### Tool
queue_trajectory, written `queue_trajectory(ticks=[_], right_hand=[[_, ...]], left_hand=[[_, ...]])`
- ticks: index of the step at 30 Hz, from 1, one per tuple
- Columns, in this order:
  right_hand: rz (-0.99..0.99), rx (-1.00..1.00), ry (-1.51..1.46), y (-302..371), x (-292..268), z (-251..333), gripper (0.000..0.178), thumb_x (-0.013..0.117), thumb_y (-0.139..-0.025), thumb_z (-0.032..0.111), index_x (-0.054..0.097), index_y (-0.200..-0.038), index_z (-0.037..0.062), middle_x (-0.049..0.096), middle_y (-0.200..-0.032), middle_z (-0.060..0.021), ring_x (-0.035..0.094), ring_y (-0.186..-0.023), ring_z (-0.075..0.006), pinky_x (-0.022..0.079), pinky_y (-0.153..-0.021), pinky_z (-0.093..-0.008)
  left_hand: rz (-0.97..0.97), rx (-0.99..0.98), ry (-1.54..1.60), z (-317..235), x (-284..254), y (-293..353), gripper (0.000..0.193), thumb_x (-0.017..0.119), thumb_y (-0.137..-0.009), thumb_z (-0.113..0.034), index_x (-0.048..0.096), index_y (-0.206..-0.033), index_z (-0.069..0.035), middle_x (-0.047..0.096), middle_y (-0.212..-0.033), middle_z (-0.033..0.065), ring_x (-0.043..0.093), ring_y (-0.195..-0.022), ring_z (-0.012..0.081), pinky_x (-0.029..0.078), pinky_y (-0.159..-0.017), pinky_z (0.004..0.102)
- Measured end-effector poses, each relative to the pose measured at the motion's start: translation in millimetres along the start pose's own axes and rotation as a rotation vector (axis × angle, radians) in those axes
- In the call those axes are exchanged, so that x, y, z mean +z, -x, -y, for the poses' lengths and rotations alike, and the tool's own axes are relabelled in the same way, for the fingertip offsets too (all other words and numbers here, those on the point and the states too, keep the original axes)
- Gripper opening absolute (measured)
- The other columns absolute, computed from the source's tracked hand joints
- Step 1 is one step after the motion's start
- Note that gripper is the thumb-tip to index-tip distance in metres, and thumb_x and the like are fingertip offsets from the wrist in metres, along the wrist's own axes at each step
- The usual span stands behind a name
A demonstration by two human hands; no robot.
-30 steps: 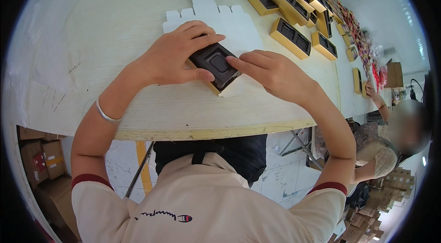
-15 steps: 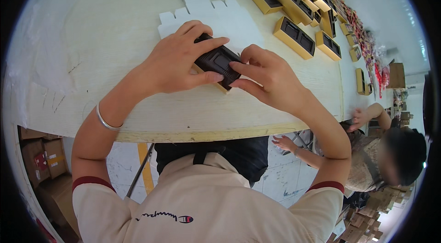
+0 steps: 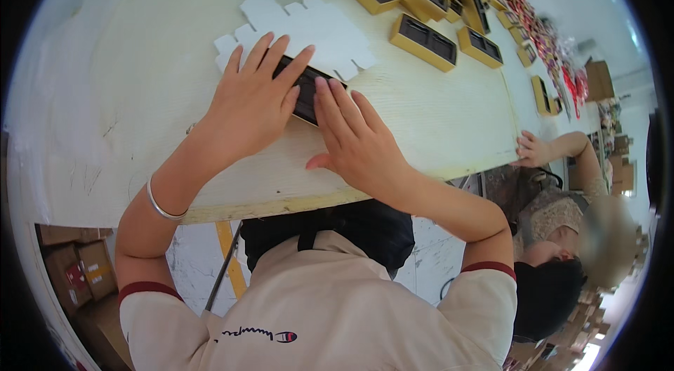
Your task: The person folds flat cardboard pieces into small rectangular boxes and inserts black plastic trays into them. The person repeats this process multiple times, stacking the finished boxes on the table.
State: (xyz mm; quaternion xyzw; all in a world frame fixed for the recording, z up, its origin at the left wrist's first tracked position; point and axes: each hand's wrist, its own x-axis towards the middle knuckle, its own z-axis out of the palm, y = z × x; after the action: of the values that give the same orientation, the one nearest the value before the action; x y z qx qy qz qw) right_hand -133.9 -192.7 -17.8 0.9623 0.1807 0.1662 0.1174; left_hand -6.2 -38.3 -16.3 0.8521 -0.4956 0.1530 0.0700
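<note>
Both hands on black tray; white card beyond

Black tray, white card, gold boxes (black-lined)

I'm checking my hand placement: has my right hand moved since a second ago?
Yes: your right hand has shifted left and toward the near table edge, judged against the nearest gold box.
</note>
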Motion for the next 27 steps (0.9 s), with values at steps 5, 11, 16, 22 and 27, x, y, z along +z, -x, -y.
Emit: queue_trajectory(ticks=[5,11,16,22,27], right_hand=[[-0.217,0.155,-0.401,-3.0,5.1,-22.3,0.055,0.069,-0.079,0.034,0.057,-0.121,0.0001,0.044,-0.131,-0.0268,0.044,-0.121,-0.0385,0.039,-0.099,-0.0432],[-0.135,0.202,-0.664,-2.2,11.4,-41.2,0.041,0.069,-0.080,0.017,0.060,-0.118,0.0030,0.048,-0.120,-0.0263,0.052,-0.105,-0.0391,0.043,-0.092,-0.0414],[-0.121,0.262,-0.606,-2.8,-10.5,-70.9,0.042,0.066,-0.081,0.008,0.059,-0.123,0.0063,0.051,-0.120,-0.0227,0.054,-0.105,-0.0360,0.044,-0.092,-0.0411],[-0.273,0.339,-0.231,-0.5,-29.5,-197.9,0.043,0.061,-0.087,0.013,0.055,-0.129,0.0166,0.055,-0.126,-0.0171,0.054,-0.115,-0.0315,0.047,-0.090,-0.0426],[-0.376,0.454,0.189,-46.6,-65.8,-274.4,0.050,0.063,-0.087,0.034,0.053,-0.130,0.0111,0.057,-0.120,-0.0162,0.055,-0.113,-0.0315,0.045,-0.094,-0.0405]], left_hand=[[0.164,-0.133,0.347,0.6,-1.8,-11.5,0.048,0.046,-0.096,-0.019,0.036,-0.142,-0.010,0.038,-0.143,0.0145,0.031,-0.135,0.0314,0.025,-0.111,0.0381],[-0.073,-0.195,0.969,24.1,-8.0,-11.7,0.047,0.045,-0.099,-0.027,0.038,-0.140,-0.006,0.039,-0.140,0.0164,0.032,-0.133,0.0295,0.025,-0.110,0.0373],[0.055,-0.237,0.812,49.2,-4.1,16.6,0.049,0.049,-0.097,-0.025,0.038,-0.141,-0.009,0.033,-0.147,0.0132,0.023,-0.140,0.0280,0.020,-0.114,0.0366],[0.266,-0.022,0.343,23.4,-15.7,34.3,0.073,0.069,-0.080,-0.040,0.040,-0.140,-0.012,0.027,-0.150,0.0194,0.017,-0.142,0.0357,0.009,-0.115,0.0500],[0.225,0.026,0.238,14.6,-7.0,40.1,0.075,0.071,-0.077,-0.041,0.041,-0.140,-0.012,0.030,-0.147,0.0198,0.025,-0.137,0.0367,0.016,-0.112,0.0524]])
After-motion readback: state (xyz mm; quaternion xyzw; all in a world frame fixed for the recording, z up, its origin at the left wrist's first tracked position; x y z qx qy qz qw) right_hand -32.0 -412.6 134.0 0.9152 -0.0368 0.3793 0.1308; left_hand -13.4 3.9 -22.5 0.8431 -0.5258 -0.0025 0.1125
